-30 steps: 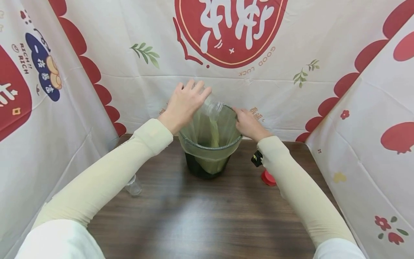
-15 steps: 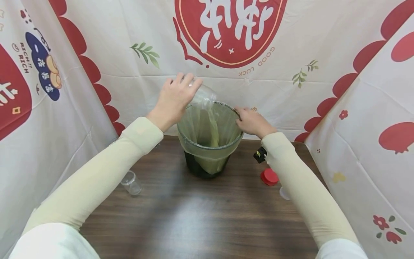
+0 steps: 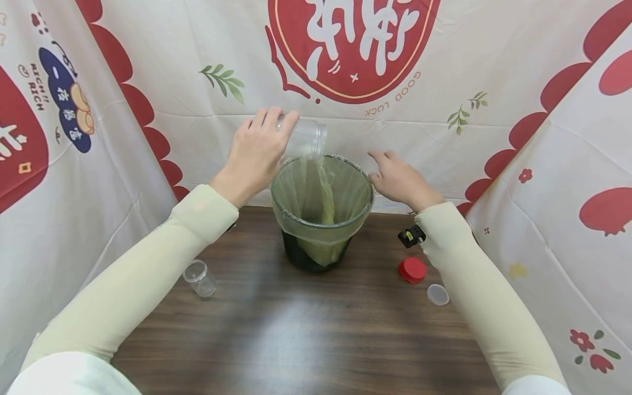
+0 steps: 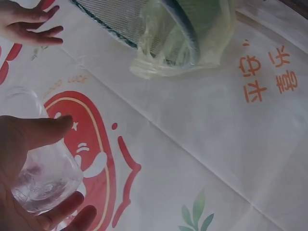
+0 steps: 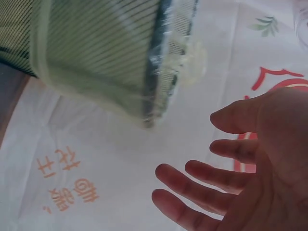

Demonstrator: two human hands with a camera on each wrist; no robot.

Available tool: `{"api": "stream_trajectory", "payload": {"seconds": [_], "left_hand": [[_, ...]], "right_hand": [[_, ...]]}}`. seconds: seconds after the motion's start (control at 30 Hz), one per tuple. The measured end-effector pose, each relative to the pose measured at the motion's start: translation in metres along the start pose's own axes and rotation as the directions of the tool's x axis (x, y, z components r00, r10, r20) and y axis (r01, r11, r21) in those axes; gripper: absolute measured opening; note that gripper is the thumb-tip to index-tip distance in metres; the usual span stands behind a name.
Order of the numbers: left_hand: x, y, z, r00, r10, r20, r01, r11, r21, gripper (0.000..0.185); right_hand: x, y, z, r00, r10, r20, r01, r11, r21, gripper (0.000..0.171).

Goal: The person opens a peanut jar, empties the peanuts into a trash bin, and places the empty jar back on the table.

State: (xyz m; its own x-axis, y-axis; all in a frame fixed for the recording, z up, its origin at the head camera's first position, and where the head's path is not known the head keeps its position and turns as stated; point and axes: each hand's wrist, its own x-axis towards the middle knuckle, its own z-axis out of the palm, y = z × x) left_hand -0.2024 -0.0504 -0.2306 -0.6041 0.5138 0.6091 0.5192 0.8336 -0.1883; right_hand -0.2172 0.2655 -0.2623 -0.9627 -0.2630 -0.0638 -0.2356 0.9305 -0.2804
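Note:
My left hand [image 3: 257, 145] grips a clear plastic jar [image 3: 303, 140], which lies on its side in the air with its threaded mouth facing right. The jar's mouth is above the left back rim of a dark mesh trash bin [image 3: 306, 263]. Inside the bin, a yellowish-green bag [image 3: 321, 236] is folded over the rim. In the left wrist view the thumb and fingers wrap the jar [image 4: 53, 178], and no contents show in it. My right hand [image 3: 397, 178] is beside the bin's right rim, fingers spread. The right wrist view shows nothing in that hand [image 5: 260, 168].
On the brown wooden table [image 3: 316, 340], a red lid [image 3: 412, 270] and a translucent disc [image 3: 438, 294] lie at the right. A clear plastic cup [image 3: 199, 280] is at the left, near my sleeve. Printed cloth [image 3: 222, 148] hangs behind and at both sides.
My left hand has moved left and up with the jar, which has turned nearly level. My right hand has let go of the bin's rim and drawn back to the right.

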Motion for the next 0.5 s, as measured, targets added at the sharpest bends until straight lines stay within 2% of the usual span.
{"api": "stream_trajectory", "payload": {"seconds": [0.2,0.5], "left_hand": [[-0.007,0.009,-0.006,1.0,-0.009,-0.006,0.009,1.0,-0.009,0.072],[-0.03,0.014,-0.001,0.994,-0.069,-0.084,0.06,0.992,-0.111,0.084]], "right_hand": [[-0.014,-0.01,-0.007,0.998,-0.032,-0.046,0.033,0.999,0.023,0.064],[-0.035,-0.019,-0.001,0.997,-0.057,-0.06,0.061,0.996,0.069,0.066]]}}
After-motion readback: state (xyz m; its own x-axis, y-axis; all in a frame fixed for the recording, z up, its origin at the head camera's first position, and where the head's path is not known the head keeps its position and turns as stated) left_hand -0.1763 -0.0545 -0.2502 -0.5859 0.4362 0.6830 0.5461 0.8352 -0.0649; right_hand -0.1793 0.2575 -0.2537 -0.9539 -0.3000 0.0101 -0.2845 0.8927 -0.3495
